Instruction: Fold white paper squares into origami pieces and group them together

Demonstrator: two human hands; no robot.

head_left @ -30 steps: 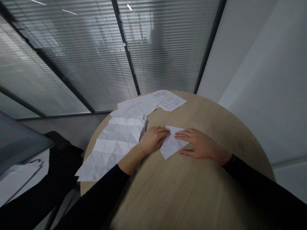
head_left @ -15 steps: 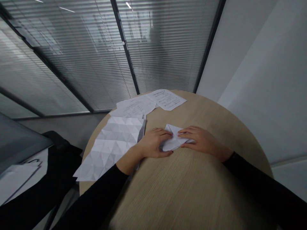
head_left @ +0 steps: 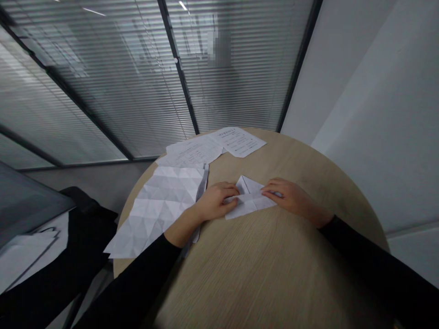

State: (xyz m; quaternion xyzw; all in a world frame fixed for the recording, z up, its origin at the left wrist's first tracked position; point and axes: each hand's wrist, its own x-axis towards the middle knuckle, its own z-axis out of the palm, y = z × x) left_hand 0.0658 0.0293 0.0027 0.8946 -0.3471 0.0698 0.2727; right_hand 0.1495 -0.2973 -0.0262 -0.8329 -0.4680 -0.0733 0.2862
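A folded white paper (head_left: 251, 202) lies on the wooden table between my two hands. Its top comes to a triangular point, and a flat band runs along the edge nearest me. My left hand (head_left: 218, 201) pinches the paper's left end, thumb in front and fingers behind. At the right end, my right hand (head_left: 286, 197) holds the corner between thumb and fingers. Parts of both ends are covered by the fingers.
Creased white sheets (head_left: 163, 196) lie left of my left hand, reaching over the table edge. Printed pages (head_left: 240, 141) rest at the back. The round table (head_left: 274, 265) stands near a blinded glass wall (head_left: 137, 91). A black chair (head_left: 82, 242) holding papers is at left.
The paper's front part now shows as a long flat band below the triangle. My fingers have shifted outward to its two ends, the right hand a little to the right.
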